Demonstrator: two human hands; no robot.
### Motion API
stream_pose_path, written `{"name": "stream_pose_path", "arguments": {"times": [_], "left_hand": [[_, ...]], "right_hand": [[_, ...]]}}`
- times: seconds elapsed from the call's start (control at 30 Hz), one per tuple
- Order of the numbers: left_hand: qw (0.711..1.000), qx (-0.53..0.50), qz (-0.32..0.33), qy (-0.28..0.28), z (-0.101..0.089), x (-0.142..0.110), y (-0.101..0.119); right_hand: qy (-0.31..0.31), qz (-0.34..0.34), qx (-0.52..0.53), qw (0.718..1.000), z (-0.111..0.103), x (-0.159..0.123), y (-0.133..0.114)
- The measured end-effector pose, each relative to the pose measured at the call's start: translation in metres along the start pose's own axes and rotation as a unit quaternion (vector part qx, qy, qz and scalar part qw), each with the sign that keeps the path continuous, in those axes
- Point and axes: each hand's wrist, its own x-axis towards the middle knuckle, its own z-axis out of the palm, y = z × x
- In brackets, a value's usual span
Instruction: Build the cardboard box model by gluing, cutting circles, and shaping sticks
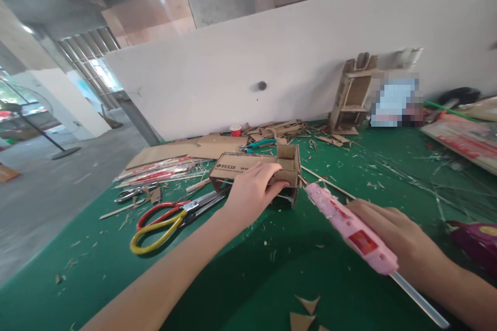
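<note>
A small cardboard structure [248, 163] with printed lettering on top lies on the green table [217, 289]. My left hand [254, 183] grips its right part, thumb and fingers closed on the cardboard. In my right hand [384, 222] is a pink hot glue gun [349, 227], a clear glue stick [419, 300] sticking out of its back end. The gun's metal tip is at the right edge of the cardboard; whether it touches, I cannot tell. Large scissors [166, 222] with red and yellow handles lie to the left, blades pointing towards the structure.
Pliers with teal handles [262, 143], flat cardboard [194, 147] and a red cup [235, 130] lie behind. Bundled sticks [163, 171] and smaller scissors [134, 194] are at left. A taller cardboard frame [354, 95] stands near the white wall [217, 83]. A purple object [476, 243] is at right.
</note>
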Motion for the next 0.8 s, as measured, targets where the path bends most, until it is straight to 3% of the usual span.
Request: {"name": "stream_pose_path", "arguments": {"times": [0.8], "left_hand": [[1.000, -0.003, 0.003, 0.003, 0.000, 0.000, -0.001]], "right_hand": [[-0.045, -0.011, -0.020, 0.999, 0.007, -0.020, 0.001]]}}
